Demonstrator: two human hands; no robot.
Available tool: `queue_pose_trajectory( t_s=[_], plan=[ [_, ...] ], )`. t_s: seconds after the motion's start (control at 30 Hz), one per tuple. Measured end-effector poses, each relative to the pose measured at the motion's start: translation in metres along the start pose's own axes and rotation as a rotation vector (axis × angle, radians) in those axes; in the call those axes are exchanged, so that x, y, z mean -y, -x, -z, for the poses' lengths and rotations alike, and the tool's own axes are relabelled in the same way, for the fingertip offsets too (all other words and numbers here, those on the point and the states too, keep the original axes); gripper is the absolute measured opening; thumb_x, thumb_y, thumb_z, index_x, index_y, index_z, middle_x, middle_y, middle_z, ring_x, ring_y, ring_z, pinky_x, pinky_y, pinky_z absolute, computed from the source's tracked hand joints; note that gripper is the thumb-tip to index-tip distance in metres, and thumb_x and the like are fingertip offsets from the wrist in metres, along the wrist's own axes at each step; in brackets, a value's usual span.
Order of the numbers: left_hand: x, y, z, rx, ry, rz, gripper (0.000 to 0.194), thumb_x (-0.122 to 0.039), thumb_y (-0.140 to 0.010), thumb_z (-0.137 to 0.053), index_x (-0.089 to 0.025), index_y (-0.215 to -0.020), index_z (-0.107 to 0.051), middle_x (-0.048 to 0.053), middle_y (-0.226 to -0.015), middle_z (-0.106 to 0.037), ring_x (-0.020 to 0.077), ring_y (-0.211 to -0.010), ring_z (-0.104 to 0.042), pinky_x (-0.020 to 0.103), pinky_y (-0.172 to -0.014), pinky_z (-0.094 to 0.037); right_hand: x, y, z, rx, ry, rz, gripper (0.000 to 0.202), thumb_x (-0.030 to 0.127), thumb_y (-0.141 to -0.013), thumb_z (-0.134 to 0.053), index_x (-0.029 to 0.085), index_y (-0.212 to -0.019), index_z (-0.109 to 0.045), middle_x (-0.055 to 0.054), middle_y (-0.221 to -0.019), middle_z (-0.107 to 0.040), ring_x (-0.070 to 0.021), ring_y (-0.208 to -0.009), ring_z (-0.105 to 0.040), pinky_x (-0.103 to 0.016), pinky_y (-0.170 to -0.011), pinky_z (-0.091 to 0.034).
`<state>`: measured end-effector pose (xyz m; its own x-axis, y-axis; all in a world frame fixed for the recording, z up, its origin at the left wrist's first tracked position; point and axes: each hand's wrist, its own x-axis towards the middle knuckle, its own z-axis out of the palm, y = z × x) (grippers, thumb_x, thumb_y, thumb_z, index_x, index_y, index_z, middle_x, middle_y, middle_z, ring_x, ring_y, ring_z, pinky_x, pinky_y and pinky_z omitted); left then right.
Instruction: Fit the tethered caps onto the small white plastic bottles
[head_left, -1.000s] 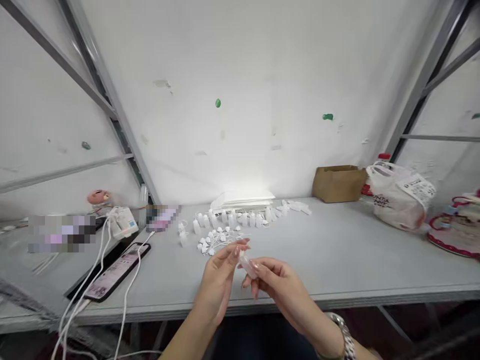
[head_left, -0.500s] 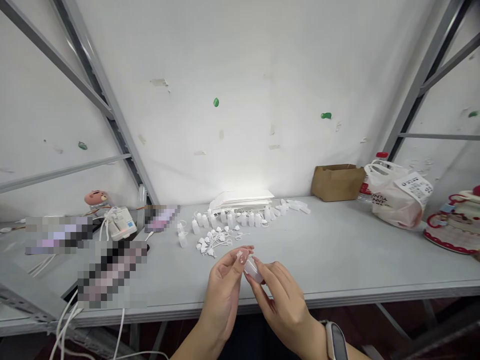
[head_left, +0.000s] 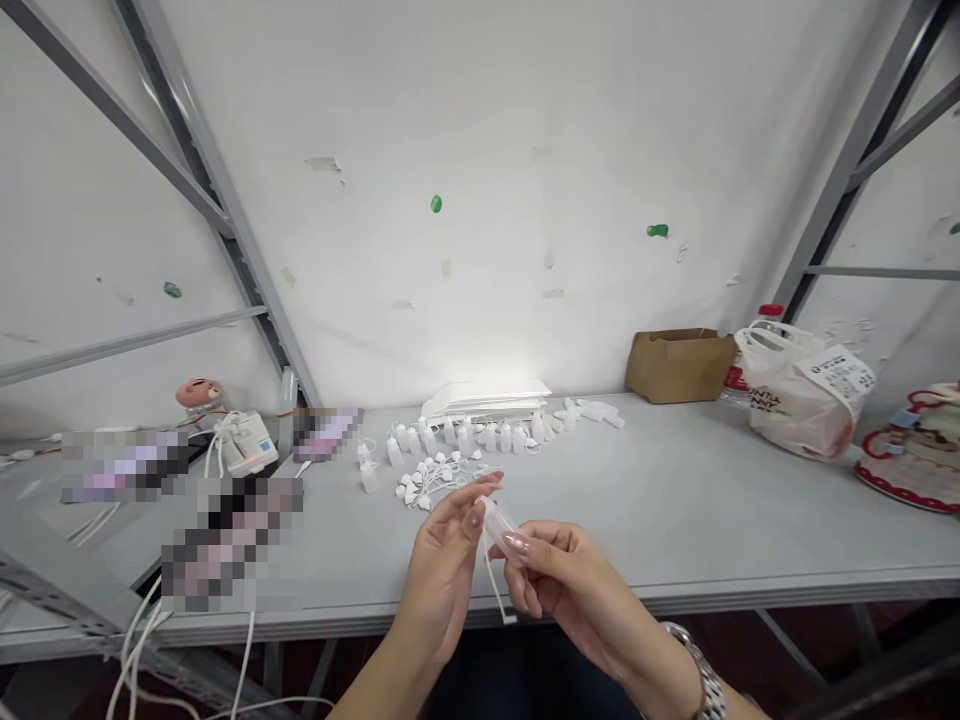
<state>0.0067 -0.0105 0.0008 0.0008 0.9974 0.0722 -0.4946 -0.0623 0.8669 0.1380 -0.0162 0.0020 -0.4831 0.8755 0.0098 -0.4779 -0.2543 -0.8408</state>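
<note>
Bottle, small and translucent, sits tilted between two bare hands, over the front part of the grey bench. The left hand is narrow, thumb and fingers pinched at the bottle's upper end. The right hand is closed on the lower body, thumb on top and the other fingers curled; a metal watch band circles that wrist. A thin white strip hangs below the bottle's upper end and finishes in a small tab. Beyond the hands lies a loose heap of white caps with cords, and behind it similar small bottles stand in an uneven group. A few more translucent pieces lie flat to the right, near a stack of white sheets by the wall. Farther right are an open cardboard box, a white plastic bag and a cake-shaped item. At the left, white cables run beside pixelated shapes, too obscured to identify
</note>
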Motion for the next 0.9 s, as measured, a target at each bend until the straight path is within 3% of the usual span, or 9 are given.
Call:
queue_pose_trajectory(
  t_s=[0.2,0.3,0.4,0.57,0.77,0.9],
  plan=[
    [0.008,-0.001,0.003,0.102,0.118,0.073,0.020,-0.039,-0.068,-0.069,-0.020,-0.071,-0.068,0.005,-0.110,-0.061,0.0213,-0.107,-0.050,0.030,-0.088,-0.039,-0.005,0.000,0.005,0.136,-0.343,-0.214,0.022,0.026,-0.079,-0.061,0.006,-0.074,-0.066,0.003,-0.045,-0.047,-0.0024,-0.040,-0.036,-0.017,-0.046,-0.031],
    [0.008,0.001,0.004,0.088,0.091,0.041,0.022,-0.040,-0.066,-0.070,-0.018,-0.068,-0.068,0.007,-0.109,-0.059,0.0217,-0.104,-0.050,0.029,-0.084,-0.041,-0.005,0.001,0.004,0.170,-0.367,-0.256,0.024,0.029,-0.079,-0.061,0.006,-0.075,-0.066,0.005,-0.044,-0.046,-0.0019,-0.038,-0.035,-0.016,-0.045,-0.032],
    [0.004,0.002,0.005,-0.021,-0.003,-0.036,0.023,-0.039,-0.063,-0.072,-0.017,-0.068,-0.069,0.008,-0.107,-0.056,0.0232,-0.102,-0.050,0.028,-0.076,-0.043,-0.006,-0.001,0.000,0.106,-0.138,-0.109,0.032,0.037,-0.080,-0.059,0.006,-0.076,-0.067,0.000,-0.047,-0.054,-0.0053,-0.040,-0.044,-0.019,-0.046,-0.037],
    [0.005,0.002,0.003,-0.156,-0.075,-0.149,0.023,-0.037,-0.061,-0.074,-0.016,-0.059,-0.065,0.007,-0.102,-0.055,0.0222,-0.093,-0.053,0.028,-0.070,-0.044,-0.016,-0.004,-0.003,-0.157,0.268,0.230,0.033,0.038,-0.072,-0.068,0.014,-0.095,-0.065,-0.005,-0.078,-0.067,-0.0129,-0.063,-0.059,-0.027,-0.064,-0.049],
    [0.015,0.002,0.001,-0.114,0.024,-0.120,0.016,-0.033,-0.064,-0.073,-0.020,-0.071,-0.069,0.006,-0.106,-0.056,0.0222,-0.106,-0.047,0.026,-0.076,-0.043,-0.029,0.000,0.007,-0.266,0.680,0.506,0.021,0.032,-0.081,-0.059,0.017,-0.095,-0.063,-0.005,-0.078,-0.065,-0.0147,-0.065,-0.059,-0.027,-0.062,-0.049],
    [0.018,0.003,0.000,-0.013,0.153,0.002,0.016,-0.034,-0.069,-0.069,-0.020,-0.073,-0.068,0.005,-0.109,-0.054,0.0166,-0.089,-0.053,0.026,-0.070,-0.044,-0.029,0.001,0.008,-0.269,0.761,0.558,0.020,0.031,-0.082,-0.055,0.016,-0.093,-0.064,-0.005,-0.075,-0.063,-0.0129,-0.060,-0.056,-0.025,-0.057,-0.047]
  ],
)
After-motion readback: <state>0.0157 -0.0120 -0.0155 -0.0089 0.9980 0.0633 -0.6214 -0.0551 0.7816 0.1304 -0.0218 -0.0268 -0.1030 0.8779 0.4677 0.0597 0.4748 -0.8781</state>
